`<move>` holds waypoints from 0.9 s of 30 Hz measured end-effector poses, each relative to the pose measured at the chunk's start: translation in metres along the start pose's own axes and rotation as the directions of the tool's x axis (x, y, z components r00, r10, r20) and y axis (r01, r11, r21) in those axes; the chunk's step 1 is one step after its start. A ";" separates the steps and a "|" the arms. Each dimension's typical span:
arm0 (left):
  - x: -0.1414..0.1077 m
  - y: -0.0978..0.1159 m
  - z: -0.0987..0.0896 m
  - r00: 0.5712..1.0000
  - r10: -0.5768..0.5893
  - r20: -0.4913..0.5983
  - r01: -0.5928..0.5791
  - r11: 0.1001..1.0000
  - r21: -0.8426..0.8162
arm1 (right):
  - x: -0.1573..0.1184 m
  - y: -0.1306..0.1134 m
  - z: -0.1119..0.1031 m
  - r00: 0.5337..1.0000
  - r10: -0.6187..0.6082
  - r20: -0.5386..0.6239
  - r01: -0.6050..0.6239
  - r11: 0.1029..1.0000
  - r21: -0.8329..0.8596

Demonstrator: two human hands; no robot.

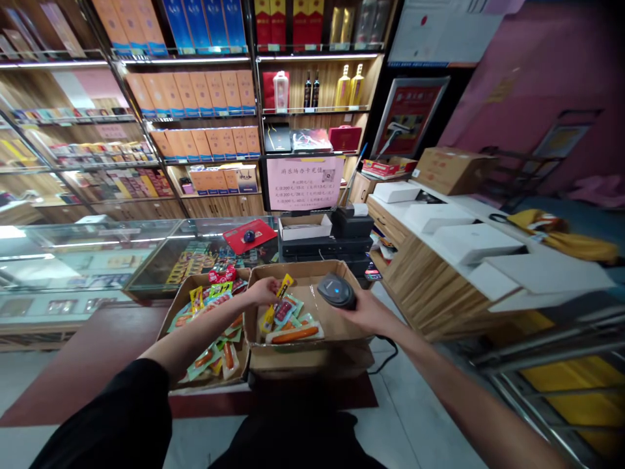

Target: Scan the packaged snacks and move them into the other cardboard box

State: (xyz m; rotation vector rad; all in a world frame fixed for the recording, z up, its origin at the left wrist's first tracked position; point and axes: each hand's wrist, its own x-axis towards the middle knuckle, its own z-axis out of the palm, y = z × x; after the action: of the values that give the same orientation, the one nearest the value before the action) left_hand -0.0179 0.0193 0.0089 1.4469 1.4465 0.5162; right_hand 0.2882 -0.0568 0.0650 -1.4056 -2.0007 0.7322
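Scanner point(336, 290) points left; yellow packet point(284, 286) slants lengthwise, upper end right.

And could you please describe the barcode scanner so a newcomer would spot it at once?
By the right end of the glass display counter, find the right-hand cardboard box of two. Over it, the person's right hand grips the barcode scanner. Its dark grey head and glowing blue light set it apart from the sausage packs below.
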 end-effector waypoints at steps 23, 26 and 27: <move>0.010 0.071 0.088 0.957 -0.207 -0.205 -0.123 0.351 -0.928 | -0.008 0.072 -0.070 0.932 -0.175 0.318 0.161 0.984 0.070; 0.008 0.074 0.096 0.950 -0.217 -0.225 -0.142 0.342 -0.929 | -0.008 0.079 -0.075 0.921 -0.187 0.341 0.168 0.982 0.084; 0.007 0.075 0.097 0.947 -0.226 -0.230 -0.141 0.350 -0.926 | -0.008 0.081 -0.076 0.919 -0.189 0.345 0.170 0.982 0.086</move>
State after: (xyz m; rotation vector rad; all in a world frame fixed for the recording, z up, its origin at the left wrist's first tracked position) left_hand 0.1032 0.0084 0.0283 0.3401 1.0339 1.3522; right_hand 0.3971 -0.0330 0.0575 -1.0969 -2.3250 1.0025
